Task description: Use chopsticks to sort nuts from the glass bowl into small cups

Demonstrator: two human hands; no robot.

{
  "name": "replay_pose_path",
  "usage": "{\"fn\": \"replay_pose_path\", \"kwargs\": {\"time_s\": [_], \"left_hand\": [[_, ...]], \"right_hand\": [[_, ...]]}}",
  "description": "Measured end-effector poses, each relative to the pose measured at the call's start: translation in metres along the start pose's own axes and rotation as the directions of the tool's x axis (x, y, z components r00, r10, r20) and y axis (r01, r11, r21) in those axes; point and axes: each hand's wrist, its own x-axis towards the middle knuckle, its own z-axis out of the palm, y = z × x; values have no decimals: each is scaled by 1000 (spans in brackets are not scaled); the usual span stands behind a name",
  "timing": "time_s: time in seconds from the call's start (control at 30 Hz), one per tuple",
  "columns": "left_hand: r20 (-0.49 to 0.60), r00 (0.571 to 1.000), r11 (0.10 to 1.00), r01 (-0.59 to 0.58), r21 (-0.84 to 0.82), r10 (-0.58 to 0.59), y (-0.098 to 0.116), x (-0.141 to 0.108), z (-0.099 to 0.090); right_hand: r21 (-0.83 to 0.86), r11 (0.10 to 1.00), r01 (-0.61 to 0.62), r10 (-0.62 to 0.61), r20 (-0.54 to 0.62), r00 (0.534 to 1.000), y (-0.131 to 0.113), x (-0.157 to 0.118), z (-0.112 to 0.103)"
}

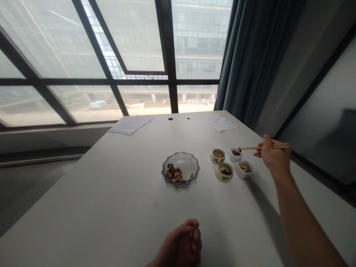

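Observation:
My right hand (pixel 274 154) is closed around a pair of wooden chopsticks (pixel 256 148), held almost level. Their tips are above the far right edge of a small white dish (pixel 235 155) holding dark pieces; a dark speck shows at the tips, too small to name. Nearer to me stands another white dish (pixel 244 170) with yellowish-brown pieces. Beside these are two cream cups with dark characters, the far cup (pixel 217 156) with pale bits and the near cup (pixel 224 172) with dark ones. My left hand (pixel 185 243) rests on the table, fingers curled, nothing visible in it.
A scalloped clear glass bowl (pixel 180 170) stands mid-table, with mixed nuts or seeds heaped at its left. Paper stacks (pixel 130 125) and loose sheets (pixel 220 122) lie toward the far end of the white table (pixel 111 207). Beyond are windows and a blue curtain (pixel 250 55).

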Motion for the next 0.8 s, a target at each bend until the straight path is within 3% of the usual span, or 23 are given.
{"fn": "replay_pose_path", "kwargs": {"time_s": [0.17, 0.3, 0.47, 0.53, 0.63, 0.8], "left_hand": [[-7, 1000, 1000, 1, 13, -1, -2, -1, 1], [-12, 1000, 1000, -2, 17, 2, -2, -1, 2], [-13, 1000, 1000, 5, 12, -5, -1, 0, 0], [-10, 1000, 1000, 18, 10, -18, 0, 0, -1], [-7, 1000, 1000, 13, 5, -13, -1, 0, 0], [0, 1000, 1000, 11, 9, -11, -2, 0, 0]], "right_hand": [[2, 999, 44, -44, -4, 999, 9, 2, 4], [82, 996, 46, -47, 10, 999, -3, -6, 4], [294, 955, -26, -44, 227, 973, -36, -36, 11], [346, 935, -76, -62, 370, 927, -49, -53, 15], [327, 936, -129, -90, 578, 811, -61, -81, 23], [214, 976, -27, -154, 778, 609, -64, -114, 33]]}}
